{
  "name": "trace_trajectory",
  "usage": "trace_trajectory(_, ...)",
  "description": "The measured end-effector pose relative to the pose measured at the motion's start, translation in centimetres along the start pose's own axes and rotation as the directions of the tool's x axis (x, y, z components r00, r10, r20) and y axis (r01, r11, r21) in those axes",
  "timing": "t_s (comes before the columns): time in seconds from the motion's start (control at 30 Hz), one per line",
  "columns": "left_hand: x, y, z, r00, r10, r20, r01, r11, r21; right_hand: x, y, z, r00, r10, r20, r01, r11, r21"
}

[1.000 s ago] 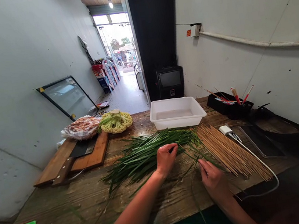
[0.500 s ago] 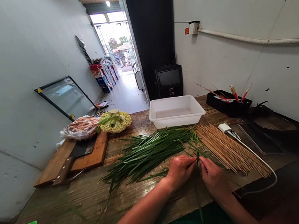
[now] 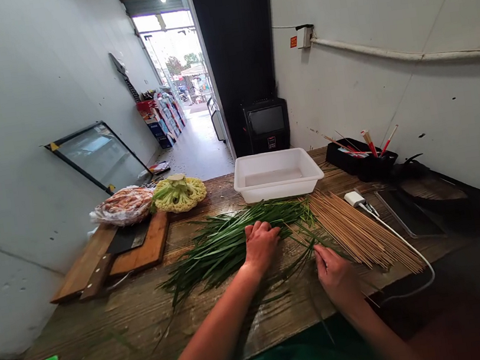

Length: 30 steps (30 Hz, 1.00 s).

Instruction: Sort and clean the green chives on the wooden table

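A loose pile of long green chives (image 3: pixel 222 242) lies across the wooden table (image 3: pixel 110 335). My left hand (image 3: pixel 262 245) rests on the pile with its fingers curled into the leaves. My right hand (image 3: pixel 336 274) is closed in a pinch on a few chive leaves that hang toward the table's near edge. A heap of thin bamboo skewers (image 3: pixel 358 232) lies just right of the chives, close to my right hand.
A white plastic tub (image 3: pixel 277 173) stands behind the chives. At the left a cutting board (image 3: pixel 151 249) carries a cleaver (image 3: pixel 116 251), with a wrapped packet of meat (image 3: pixel 123 205) and a cauliflower (image 3: pixel 178 193) behind it. A charger and cable (image 3: pixel 359 199), a black tray of chopsticks (image 3: pixel 360 160) and a tablet (image 3: pixel 405 213) lie at the right.
Half a second ago both hands met at the chive leaves near the table's front. My left hand has since moved back up onto the pile, while my right hand stays closed on its leaves.
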<state>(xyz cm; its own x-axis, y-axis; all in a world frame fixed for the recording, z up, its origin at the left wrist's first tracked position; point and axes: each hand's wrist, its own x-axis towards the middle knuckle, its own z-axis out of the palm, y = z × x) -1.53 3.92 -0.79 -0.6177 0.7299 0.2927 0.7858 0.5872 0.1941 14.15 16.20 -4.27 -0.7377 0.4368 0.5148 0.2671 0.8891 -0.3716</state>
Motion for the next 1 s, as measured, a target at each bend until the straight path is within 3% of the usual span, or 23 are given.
trace_trajectory(0.1,-0.16,0.39,0.08,1.0,0.021,0.02,-0.021,0.999,0.025,0.01,-0.03,-0.15,1.0,-0.007,0.023,0.007,1.0,0.02)
trace_trajectory(0.4,0.31,0.14,-0.32,0.991,-0.125,0.049,0.125,0.992,0.007,-0.05,-0.05,-0.01,1.0,-0.015,0.005,0.015,1.0,0.016)
trace_trajectory(0.8,-0.08,0.39,-0.12,0.998,-0.068,0.0,0.068,0.998,0.014,-0.14,-0.08,0.13,0.999,0.011,0.038,-0.012,1.0,0.023)
trace_trajectory(1.0,-0.04,0.09,0.22,0.995,-0.099,-0.012,0.098,0.995,-0.016,-0.02,-0.27,-0.01,0.996,0.024,0.081,-0.027,0.999,0.026)
